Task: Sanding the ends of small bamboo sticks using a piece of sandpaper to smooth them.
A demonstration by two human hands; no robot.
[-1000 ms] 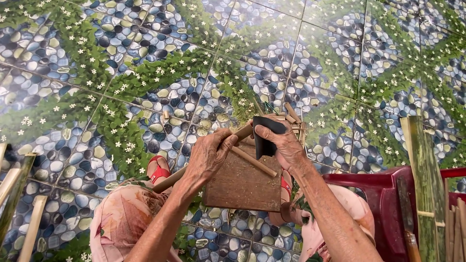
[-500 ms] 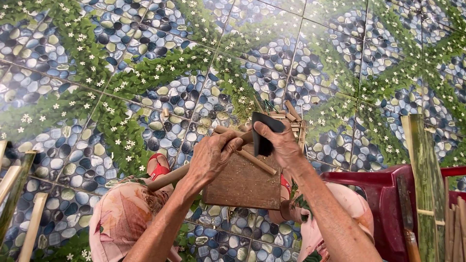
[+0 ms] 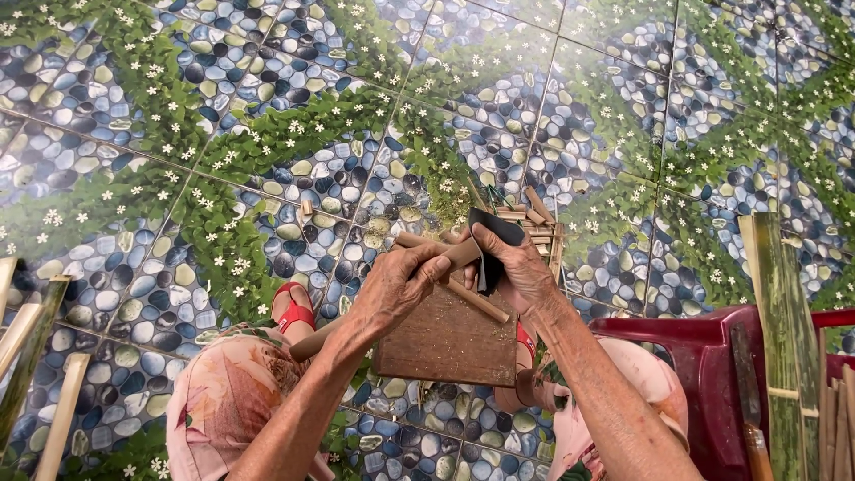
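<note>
Over the last second the view had only drawn nearer; both hands had kept their places, so the work looked mid-stroke rather than finished. The left hand (image 3: pixel 403 287) was curled shut around a slim round tan bamboo stick (image 3: pixel 429 259), which lay slanted across a flat brown square wooden board (image 3: pixel 448 337) resting over the knees. The right hand (image 3: pixel 519 265) pinched a small dark folded piece (perhaps sandpaper) (image 3: pixel 492 239) against that stick. 1 bundle of short cut bamboo pieces (image 3: pixel 533 223) lay beyond, on glossy pebble-and-flower patterned floor tiles (image 3: pixel 223 134).
</note>
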